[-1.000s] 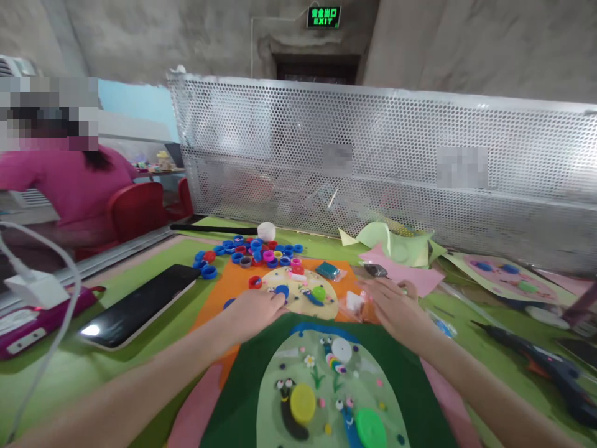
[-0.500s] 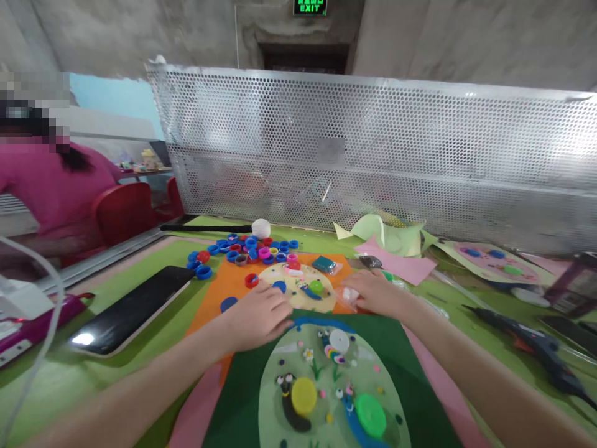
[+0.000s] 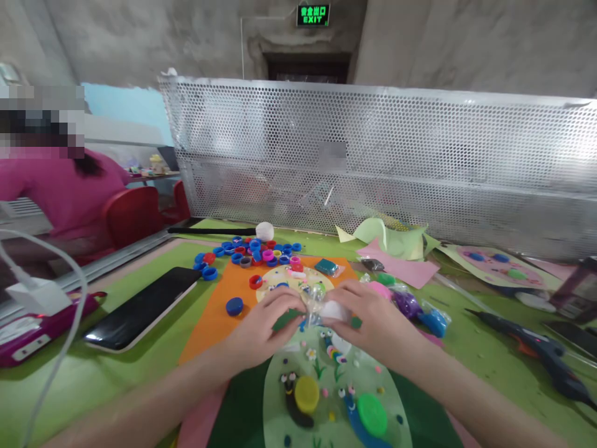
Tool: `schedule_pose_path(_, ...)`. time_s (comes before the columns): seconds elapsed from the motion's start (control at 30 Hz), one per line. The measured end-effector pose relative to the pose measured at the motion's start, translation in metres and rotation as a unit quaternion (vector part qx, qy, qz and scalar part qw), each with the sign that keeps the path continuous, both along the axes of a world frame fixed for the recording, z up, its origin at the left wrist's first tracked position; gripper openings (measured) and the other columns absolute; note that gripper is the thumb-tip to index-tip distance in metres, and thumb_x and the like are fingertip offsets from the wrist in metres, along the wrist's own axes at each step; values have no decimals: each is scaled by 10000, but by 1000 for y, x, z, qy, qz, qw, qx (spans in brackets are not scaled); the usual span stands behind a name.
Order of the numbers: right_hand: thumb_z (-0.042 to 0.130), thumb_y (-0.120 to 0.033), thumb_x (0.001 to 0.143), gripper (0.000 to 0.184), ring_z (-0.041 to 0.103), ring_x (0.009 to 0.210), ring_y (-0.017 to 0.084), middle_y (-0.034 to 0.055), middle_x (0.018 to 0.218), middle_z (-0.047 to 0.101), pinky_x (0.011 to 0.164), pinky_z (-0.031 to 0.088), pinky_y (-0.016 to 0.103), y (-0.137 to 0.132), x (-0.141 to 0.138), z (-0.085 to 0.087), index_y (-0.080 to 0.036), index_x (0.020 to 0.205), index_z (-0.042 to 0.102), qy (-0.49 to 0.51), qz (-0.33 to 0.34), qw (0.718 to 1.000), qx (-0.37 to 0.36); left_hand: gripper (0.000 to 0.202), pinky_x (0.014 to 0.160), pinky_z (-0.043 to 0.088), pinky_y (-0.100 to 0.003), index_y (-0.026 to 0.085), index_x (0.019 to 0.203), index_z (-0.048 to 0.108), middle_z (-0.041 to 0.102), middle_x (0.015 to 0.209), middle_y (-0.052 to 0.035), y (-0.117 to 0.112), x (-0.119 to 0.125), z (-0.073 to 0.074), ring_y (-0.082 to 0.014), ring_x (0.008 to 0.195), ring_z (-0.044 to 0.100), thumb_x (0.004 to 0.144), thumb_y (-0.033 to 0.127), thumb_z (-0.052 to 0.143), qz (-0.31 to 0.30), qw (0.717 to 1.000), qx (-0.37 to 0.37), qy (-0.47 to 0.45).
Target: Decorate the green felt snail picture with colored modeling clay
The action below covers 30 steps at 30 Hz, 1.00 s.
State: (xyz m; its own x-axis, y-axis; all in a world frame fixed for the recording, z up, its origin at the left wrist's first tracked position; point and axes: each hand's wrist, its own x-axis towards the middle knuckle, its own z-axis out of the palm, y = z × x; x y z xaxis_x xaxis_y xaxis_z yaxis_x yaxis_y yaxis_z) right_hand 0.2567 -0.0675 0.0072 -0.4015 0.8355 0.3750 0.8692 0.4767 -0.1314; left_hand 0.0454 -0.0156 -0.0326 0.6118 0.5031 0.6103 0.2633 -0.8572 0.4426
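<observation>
My right hand (image 3: 366, 314) is closed on a small clear packet of white clay (image 3: 334, 311). Meeting it from the other side, my left hand (image 3: 268, 317) pinches the packet's clear wrapper. Both hands are above the top of a dark green card (image 3: 245, 386) with a pale green oval bearing clay snails. One snail has a yellow cap (image 3: 306, 393) as its shell, another a green cap (image 3: 372, 415). Behind the hands lies an orange card (image 3: 209, 326) with a cream oval, partly hidden by my fingers.
Bottle caps (image 3: 255, 249) are heaped at the back left, near a black phone (image 3: 144, 308) and a purple power strip (image 3: 46, 330). Wrapped clay, including a blue packet (image 3: 435, 320), lies right of my hands. A glue gun (image 3: 536, 348) is farther right. A perforated metal screen (image 3: 396, 155) stands behind.
My right hand has brought the white clay packet left and nearer, over the green card. My left hand has moved right to meet it. Purple and blue packets at the right are now uncovered.
</observation>
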Motion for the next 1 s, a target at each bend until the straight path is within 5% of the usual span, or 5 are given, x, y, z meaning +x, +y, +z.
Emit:
schedule_pose_path(0.2, 594, -288, 801, 186, 563, 735, 169, 42, 858, 562, 617, 471, 294, -6, -8, -4, -193, 961, 594, 13, -1, 1000, 2, 37, 712, 485, -291, 193, 886, 463, 556, 887, -39, -2, 5, -5, -150, 808, 565, 857, 171, 463, 1, 989, -106, -102)
schedule_pose_path(0.5, 633, -187, 746, 212, 580, 801, 181, 46, 902, 554, 693, 496, 326, -9, -5, -14, -190, 948, 568, 53, -9, 998, -26, 291, 671, 481, -276, 218, 1066, 392, 580, 861, -6, -9, 9, 0, -144, 781, 592, 820, 176, 542, -35, 954, -272, -124)
schedule_pose_path(0.83, 610, -203, 735, 191, 544, 779, 179, 49, 901, 528, 689, 465, 324, -13, -9, -18, -178, 916, 557, 83, -3, 994, -66, 545, 683, 420, -292, 234, 1265, 340, 598, 800, 23, -12, 10, 5, -145, 741, 546, 792, 199, 607, -12, 941, -323, -102)
schedule_pose_path(0.9, 602, -334, 748, 218, 528, 766, 182, 42, 859, 538, 685, 451, 323, -13, -7, -10, -182, 894, 545, 123, 29, 984, -124, 530, 674, 429, -294, 223, 1253, 343, 598, 772, 25, -13, 11, 9, -146, 711, 554, 792, 206, 604, 1, 942, -318, -111)
schedule_pose_path(1.0, 274, -480, 895, 386, 496, 668, 145, 11, 702, 511, 644, 435, 283, -13, -5, 2, -188, 815, 514, 232, 91, 929, -273, 516, 681, 447, -299, 222, 1234, 333, 623, 764, 17, -15, 9, 12, -157, 715, 584, 797, 186, 605, -10, 955, -276, -104)
